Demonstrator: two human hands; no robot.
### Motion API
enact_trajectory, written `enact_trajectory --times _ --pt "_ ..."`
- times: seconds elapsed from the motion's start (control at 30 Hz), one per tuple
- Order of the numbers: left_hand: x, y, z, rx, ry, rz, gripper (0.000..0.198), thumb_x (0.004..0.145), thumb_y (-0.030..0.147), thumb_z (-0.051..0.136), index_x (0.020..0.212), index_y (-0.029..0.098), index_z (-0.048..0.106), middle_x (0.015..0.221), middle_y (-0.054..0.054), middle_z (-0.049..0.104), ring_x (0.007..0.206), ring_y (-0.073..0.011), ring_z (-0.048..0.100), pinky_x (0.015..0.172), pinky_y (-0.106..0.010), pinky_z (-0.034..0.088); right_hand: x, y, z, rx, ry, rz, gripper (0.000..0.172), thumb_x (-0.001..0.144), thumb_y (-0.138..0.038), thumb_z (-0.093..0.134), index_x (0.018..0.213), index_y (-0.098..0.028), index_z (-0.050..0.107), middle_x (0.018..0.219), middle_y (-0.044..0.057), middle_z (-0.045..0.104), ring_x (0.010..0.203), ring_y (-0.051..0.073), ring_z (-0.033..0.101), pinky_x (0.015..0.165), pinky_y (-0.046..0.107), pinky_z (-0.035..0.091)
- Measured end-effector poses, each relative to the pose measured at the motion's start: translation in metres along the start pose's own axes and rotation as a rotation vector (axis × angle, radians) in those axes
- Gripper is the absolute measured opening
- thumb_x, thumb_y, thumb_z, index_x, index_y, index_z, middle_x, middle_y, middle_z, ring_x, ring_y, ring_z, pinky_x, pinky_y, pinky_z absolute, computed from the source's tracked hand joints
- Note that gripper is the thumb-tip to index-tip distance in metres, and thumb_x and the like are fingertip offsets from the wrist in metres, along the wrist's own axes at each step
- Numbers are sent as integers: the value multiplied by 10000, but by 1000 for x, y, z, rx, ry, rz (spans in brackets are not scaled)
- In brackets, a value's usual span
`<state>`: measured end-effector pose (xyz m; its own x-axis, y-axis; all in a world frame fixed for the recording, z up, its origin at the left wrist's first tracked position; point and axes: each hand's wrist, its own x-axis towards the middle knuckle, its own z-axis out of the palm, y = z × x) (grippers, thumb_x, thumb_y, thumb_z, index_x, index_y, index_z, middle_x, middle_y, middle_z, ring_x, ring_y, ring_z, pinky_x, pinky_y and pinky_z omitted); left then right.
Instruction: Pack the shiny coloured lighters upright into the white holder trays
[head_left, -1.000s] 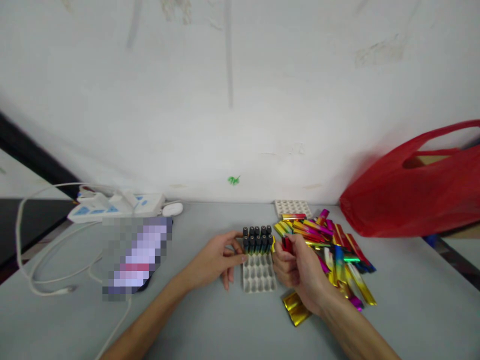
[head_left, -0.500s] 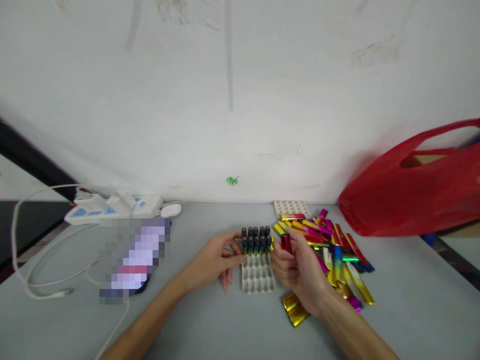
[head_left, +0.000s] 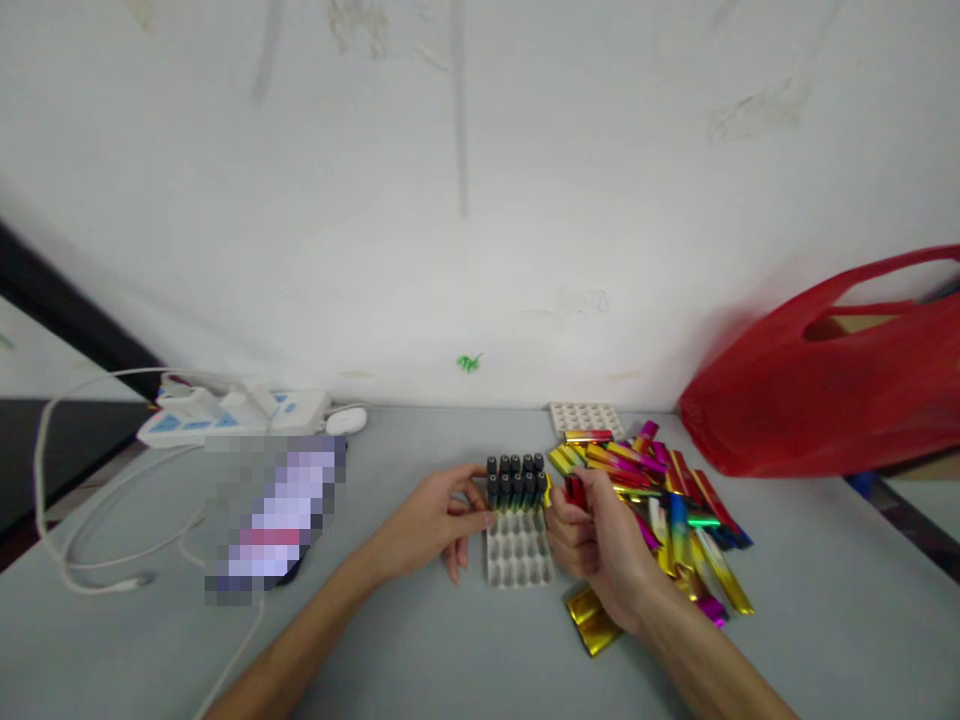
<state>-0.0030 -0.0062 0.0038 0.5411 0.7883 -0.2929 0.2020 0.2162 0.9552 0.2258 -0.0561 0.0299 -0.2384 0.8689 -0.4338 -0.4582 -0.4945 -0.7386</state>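
A pale tray (head_left: 519,560) with rows of round hollows lies in front of me. Several black cylinders (head_left: 516,486), which look like small batteries with pale tips, stand upright in its far rows. My left hand (head_left: 442,515) is at the tray's left side, thumb and forefinger on its edge near the cylinders, other fingers hanging down. On the right, my right hand (head_left: 596,540) is closed around a shiny red piece (head_left: 575,490), its lower part hidden in the fingers. Behind that hand spreads a pile of shiny foil-coloured strips (head_left: 679,520) in gold, red, purple and blue.
Two gold strips (head_left: 594,622) lie below my right wrist. A second pale tray (head_left: 586,416) sits by the wall. To the right stands a red bag (head_left: 817,390). On the left are a phone (head_left: 285,515), a power strip (head_left: 232,415) and white cables (head_left: 97,585).
The view has shifted slightly. The red piece sits a little lower in my right hand, with less of it showing. My left hand stays at the tray.
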Motion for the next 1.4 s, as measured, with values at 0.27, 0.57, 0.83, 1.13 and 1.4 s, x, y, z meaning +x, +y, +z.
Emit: enact_trajectory --times 0.27,0.57,0.83,1.13,1.4 --pt "2 -3 -1 -24 4 -8 637 864 402 878 1393 170 610 1010 -15 658 484 -121 671 385 -244 591 -1 2 2 -14 46 -42 556 789 -662 692 615 -266 343 543 -141 158 478 64 55 423 228 37" --pt "1 -2 -2 -19 2 -18 650 860 370 880 1417 169 614 1011 -13 662 489 -115 673 386 -232 596 2 2 2 -165 202 -469 549 957 -765 680 903 -220 638 622 -79 409 504 99 285 454 224 244" --pt "1 -3 -2 -37 -10 -11 680 861 344 878 1454 167 598 981 -10 658 497 -119 673 391 -234 600 -9 7 -1 -763 288 -969 230 1133 -436 579 1144 -264 731 1096 57 652 1069 242 607 942 376 486" --pt "-1 -4 -8 -109 -46 34 695 886 258 822 1509 215 516 1048 -27 677 540 -128 710 434 -246 632 -20 8 4 -1007 39 -1085 177 1056 -248 731 1232 -258 742 865 -17 708 747 167 665 708 291 517" --pt "-2 -4 -10 -161 -81 32 708 837 170 752 1501 218 513 1028 -2 694 548 -124 718 451 -236 638 -8 21 1 -1302 -70 -1149 237 1000 -203 773 1237 -210 769 920 50 800 809 230 762 730 341 553"
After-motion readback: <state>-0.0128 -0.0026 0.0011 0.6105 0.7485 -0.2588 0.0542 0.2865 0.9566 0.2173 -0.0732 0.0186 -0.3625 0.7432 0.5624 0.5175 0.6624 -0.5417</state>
